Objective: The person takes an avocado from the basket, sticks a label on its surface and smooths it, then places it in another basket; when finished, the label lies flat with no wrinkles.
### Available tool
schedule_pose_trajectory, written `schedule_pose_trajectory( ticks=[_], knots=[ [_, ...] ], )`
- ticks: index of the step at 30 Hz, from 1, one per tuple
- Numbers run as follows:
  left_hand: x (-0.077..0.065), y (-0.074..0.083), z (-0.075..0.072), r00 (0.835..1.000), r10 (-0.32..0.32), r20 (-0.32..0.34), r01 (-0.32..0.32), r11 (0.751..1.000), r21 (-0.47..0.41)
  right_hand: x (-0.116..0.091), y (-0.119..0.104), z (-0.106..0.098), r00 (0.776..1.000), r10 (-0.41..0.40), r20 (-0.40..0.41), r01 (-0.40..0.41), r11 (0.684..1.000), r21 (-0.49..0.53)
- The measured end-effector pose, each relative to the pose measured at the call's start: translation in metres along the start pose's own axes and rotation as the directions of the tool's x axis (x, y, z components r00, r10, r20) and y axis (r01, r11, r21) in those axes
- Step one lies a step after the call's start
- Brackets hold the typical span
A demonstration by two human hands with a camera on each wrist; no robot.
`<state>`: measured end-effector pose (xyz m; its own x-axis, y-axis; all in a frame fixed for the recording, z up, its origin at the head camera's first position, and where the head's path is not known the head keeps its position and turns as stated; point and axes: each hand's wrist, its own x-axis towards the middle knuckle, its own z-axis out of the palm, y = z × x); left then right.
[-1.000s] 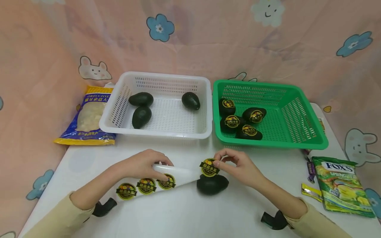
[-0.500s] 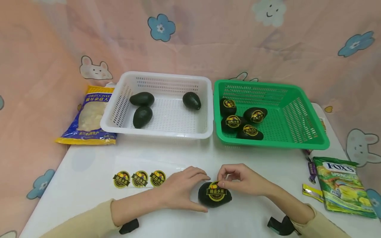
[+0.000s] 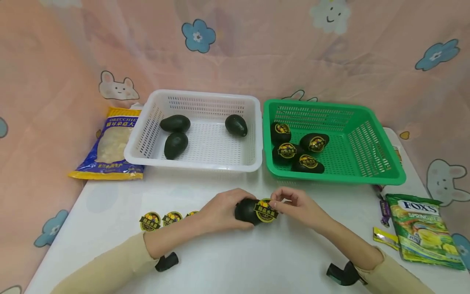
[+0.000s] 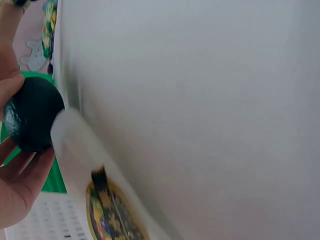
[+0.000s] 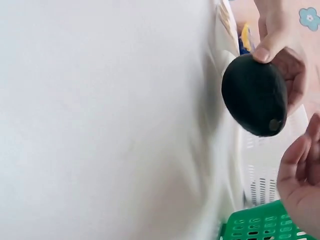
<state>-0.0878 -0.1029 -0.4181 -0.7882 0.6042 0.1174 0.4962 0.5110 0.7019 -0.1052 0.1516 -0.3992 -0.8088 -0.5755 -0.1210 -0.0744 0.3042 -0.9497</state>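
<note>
A dark green avocado (image 3: pixel 245 211) is held just above the white table, gripped by my left hand (image 3: pixel 225 210) with fingers over the top and thumb below. On its right end sits a round black-and-gold sticker (image 3: pixel 266 210). Thumb and fingertip of my right hand (image 3: pixel 299 208) pinch that sticker's right edge. The right wrist view shows the avocado (image 5: pixel 255 95) from its smooth underside, the sticker hidden. Beneath my left forearm lies the sticker strip (image 3: pixel 172 218), partly covered; a curled part of the strip (image 4: pixel 80 150) shows in the left wrist view.
Behind the hands stand a white basket (image 3: pixel 194 166) with three plain avocados and a green basket (image 3: pixel 341 179) with several stickered ones. An orecchiette bag (image 3: pixel 110 143) lies left. A Fox's candy bag (image 3: pixel 424 232) and small wrapped sweets lie right.
The left hand has left the sticker strip and taken hold of the avocado. The sticker, held clear of it on the strip's end, now lies against the avocado, which is lifted and turned.
</note>
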Motion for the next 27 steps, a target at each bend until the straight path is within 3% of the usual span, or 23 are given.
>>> schedule_pose_trajectory(
  ticks=[4, 10, 18, 24, 27],
  knots=[
    [0.008, -0.01, -0.004, 1.0, -0.013, 0.018, 0.013, 1.0, -0.004, 0.014, 0.001, 0.003, 0.998, -0.054, -0.023, 0.05, 0.988, -0.143],
    [0.012, -0.015, -0.001, 0.998, 0.016, 0.053, -0.015, 1.0, -0.024, 0.027, -0.002, 0.01, 0.991, -0.13, -0.024, 0.112, 0.923, -0.368],
    [0.013, -0.014, -0.002, 0.997, 0.031, 0.065, -0.029, 0.999, -0.045, 0.028, 0.004, 0.015, 0.983, -0.169, -0.07, 0.12, 0.885, -0.449],
    [0.009, -0.015, 0.001, 0.998, -0.054, 0.023, 0.057, 0.985, -0.162, 0.029, 0.006, 0.017, 0.973, -0.207, -0.097, 0.136, 0.865, -0.484],
    [0.008, -0.014, 0.002, 0.999, 0.008, -0.034, -0.013, 0.992, -0.129, 0.03, 0.008, 0.017, 0.954, -0.283, -0.103, 0.193, 0.837, -0.512]
  ],
)
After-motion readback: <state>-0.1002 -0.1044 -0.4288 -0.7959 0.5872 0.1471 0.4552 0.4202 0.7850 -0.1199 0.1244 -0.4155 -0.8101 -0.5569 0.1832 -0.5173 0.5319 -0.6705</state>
